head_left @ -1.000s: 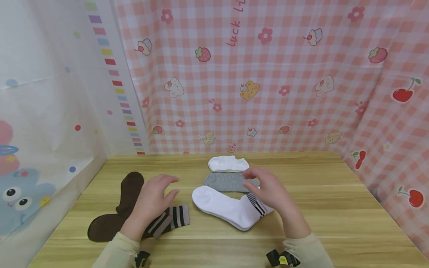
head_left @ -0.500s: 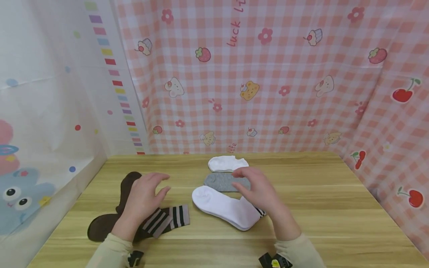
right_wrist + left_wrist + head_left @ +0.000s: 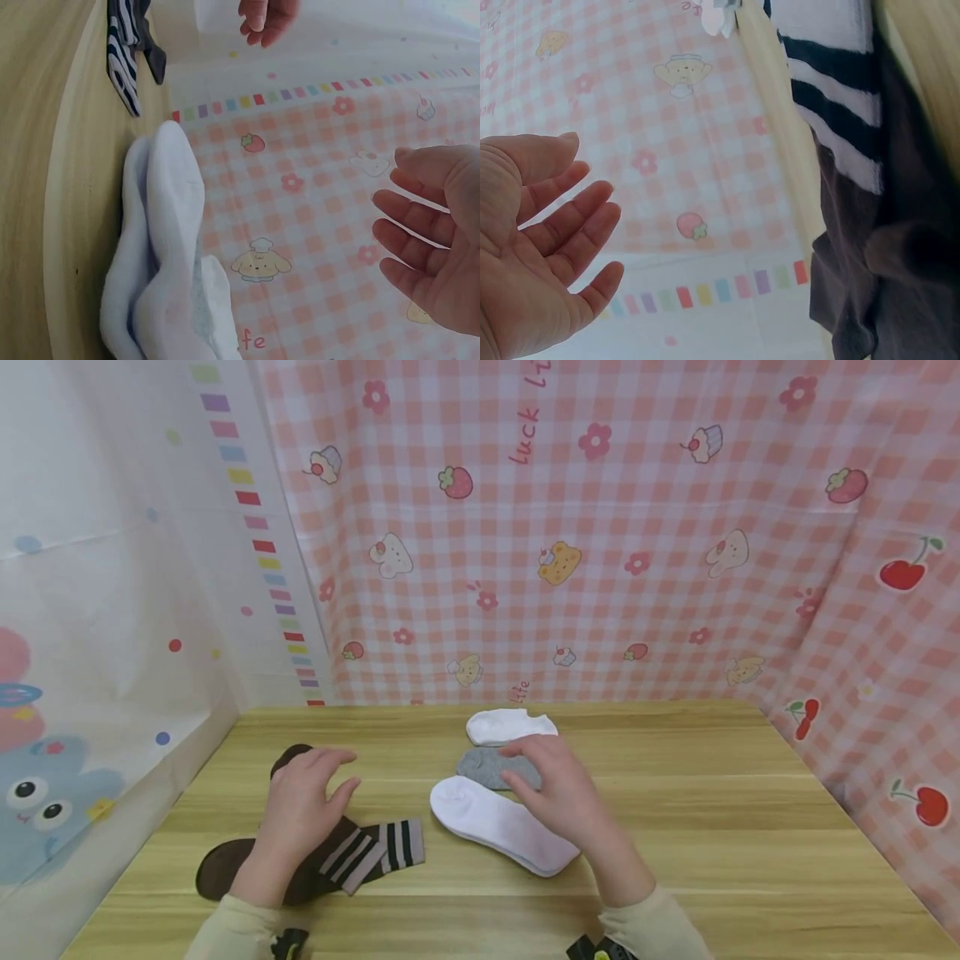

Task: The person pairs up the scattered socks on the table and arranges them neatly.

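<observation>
My left hand (image 3: 300, 802) hovers over a pair of dark brown socks (image 3: 228, 868) with grey, black-striped cuffs. Its fingers are loosely bent with nothing between them, as the left wrist view shows of the same hand (image 3: 547, 247). My right hand (image 3: 558, 785) hangs above a pair of white socks (image 3: 498, 827) and hides their striped cuffs. In the right wrist view that hand (image 3: 435, 232) is relaxed and holds nothing. Behind the white socks lies a grey sock (image 3: 487, 768), partly covered by the right hand. Farther back is a short white sock (image 3: 502, 727).
All the socks lie on a wood-grain table (image 3: 712, 827). A pink checked cloth (image 3: 637, 518) hangs behind its far edge and along the right. On the left hangs a white cloth (image 3: 135, 593) with cartoon prints.
Both hands have drifted left, each keeping its loose shape. The left hand now covers more of the brown socks, the right hand more of the white and grey ones. The socks have stayed put.
</observation>
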Action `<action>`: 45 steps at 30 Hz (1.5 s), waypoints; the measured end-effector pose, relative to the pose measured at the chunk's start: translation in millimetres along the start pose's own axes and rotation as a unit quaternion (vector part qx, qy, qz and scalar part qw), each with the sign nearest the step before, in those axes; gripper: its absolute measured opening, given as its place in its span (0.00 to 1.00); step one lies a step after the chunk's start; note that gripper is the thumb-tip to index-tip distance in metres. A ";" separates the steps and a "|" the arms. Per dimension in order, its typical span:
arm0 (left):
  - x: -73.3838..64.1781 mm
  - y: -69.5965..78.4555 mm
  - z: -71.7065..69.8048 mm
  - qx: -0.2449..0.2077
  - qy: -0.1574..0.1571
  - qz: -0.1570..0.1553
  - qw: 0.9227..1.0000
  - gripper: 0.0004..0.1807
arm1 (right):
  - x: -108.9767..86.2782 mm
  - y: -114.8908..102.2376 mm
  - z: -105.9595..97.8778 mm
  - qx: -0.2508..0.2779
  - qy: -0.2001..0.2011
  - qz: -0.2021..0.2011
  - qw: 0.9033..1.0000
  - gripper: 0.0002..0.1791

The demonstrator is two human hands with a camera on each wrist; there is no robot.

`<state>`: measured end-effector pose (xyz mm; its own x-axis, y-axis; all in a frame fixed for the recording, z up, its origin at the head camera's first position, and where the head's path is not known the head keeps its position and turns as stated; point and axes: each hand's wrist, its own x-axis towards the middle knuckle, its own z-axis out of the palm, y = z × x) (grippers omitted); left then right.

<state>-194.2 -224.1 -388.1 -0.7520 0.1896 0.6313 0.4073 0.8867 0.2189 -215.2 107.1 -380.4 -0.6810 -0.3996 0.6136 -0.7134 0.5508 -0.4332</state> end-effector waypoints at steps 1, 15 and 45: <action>-0.9 -0.9 -0.2 0.001 0.004 0.001 1.000 0.17 | 0.2 -0.9 1.3 -0.004 0.002 -0.004 1.000 0.14; -14.0 -18.9 -5.0 0.012 0.020 -0.002 1.000 0.17 | 5.0 -14.5 20.4 -0.013 -0.003 -0.050 0.999 0.13; -21.4 -71.3 -13.6 0.012 0.019 -0.051 0.998 0.17 | 12.2 -47.1 76.7 0.001 -0.140 -0.010 0.990 0.15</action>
<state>-200.1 -297.1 -407.1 -0.7686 0.0814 0.6345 0.3160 0.9107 0.2660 -202.6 20.0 -403.2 -0.6862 -0.5975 0.4149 -0.7268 0.5394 -0.4253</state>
